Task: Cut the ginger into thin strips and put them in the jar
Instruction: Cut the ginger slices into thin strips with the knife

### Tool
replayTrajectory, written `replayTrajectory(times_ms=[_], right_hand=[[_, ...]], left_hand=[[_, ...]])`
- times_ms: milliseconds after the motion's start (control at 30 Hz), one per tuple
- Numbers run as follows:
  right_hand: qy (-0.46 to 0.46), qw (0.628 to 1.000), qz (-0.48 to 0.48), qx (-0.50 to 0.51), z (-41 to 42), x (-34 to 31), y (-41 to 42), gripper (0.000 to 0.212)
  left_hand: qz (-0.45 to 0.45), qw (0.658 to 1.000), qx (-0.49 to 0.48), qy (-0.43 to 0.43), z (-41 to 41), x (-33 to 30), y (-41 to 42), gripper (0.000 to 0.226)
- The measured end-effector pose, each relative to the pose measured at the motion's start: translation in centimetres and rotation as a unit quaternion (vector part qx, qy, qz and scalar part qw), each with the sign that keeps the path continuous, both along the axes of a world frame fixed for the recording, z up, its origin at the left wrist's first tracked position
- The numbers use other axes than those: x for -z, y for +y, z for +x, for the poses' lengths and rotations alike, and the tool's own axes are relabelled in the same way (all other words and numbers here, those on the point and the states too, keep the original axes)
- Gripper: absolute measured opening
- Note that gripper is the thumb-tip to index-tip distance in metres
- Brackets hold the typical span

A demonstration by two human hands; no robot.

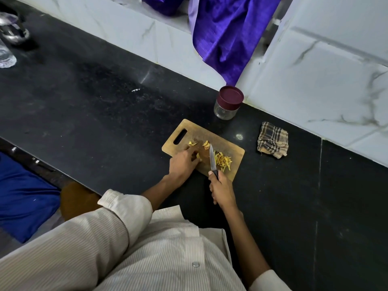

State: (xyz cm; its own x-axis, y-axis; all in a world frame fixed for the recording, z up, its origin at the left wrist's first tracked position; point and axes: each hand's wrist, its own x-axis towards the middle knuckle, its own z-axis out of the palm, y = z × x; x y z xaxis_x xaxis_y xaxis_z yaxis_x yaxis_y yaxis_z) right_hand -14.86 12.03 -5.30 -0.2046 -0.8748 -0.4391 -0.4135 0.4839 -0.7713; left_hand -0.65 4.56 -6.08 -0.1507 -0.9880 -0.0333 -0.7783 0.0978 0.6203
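Gripping a black-handled knife (212,158) in the right hand (222,189), blade pointing away over a wooden cutting board (235,154) on a dark counter (94,106). Left hand (182,164) curled over what looks like a piece of ginger (197,156), mostly hidden under the fingers. Cut ginger strips (223,160) piled just right of the blade; a few scraps (206,144) farther up the board. Lidded glass jar (228,102) standing beyond the board's far edge, checked cloth (272,142) to the right.
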Motion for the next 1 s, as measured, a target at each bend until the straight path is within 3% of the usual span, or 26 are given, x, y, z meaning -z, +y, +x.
replayTrajectory(times_ms=[133,300,500,1000], right_hand=[[0.050,0.998,0.018,-0.044,0.7,0.2,0.3,0.024],[0.147,0.984,0.028,-0.095,1.5,-0.5,0.4,0.033],[0.202,0.970,0.035,-0.133,0.9,-1.5,-0.3,0.034],[0.178,0.977,0.029,-0.110,2.1,-2.0,-0.7,0.032]], left_hand=[[-0.004,0.999,0.035,0.017,0.7,0.3,0.0,0.038],[-0.036,0.998,0.033,-0.026,0.4,1.0,2.0,0.035],[-0.032,0.996,0.030,-0.071,-0.2,0.5,2.9,0.039],[-0.011,0.993,0.053,-0.100,-0.5,0.6,3.1,0.047]])
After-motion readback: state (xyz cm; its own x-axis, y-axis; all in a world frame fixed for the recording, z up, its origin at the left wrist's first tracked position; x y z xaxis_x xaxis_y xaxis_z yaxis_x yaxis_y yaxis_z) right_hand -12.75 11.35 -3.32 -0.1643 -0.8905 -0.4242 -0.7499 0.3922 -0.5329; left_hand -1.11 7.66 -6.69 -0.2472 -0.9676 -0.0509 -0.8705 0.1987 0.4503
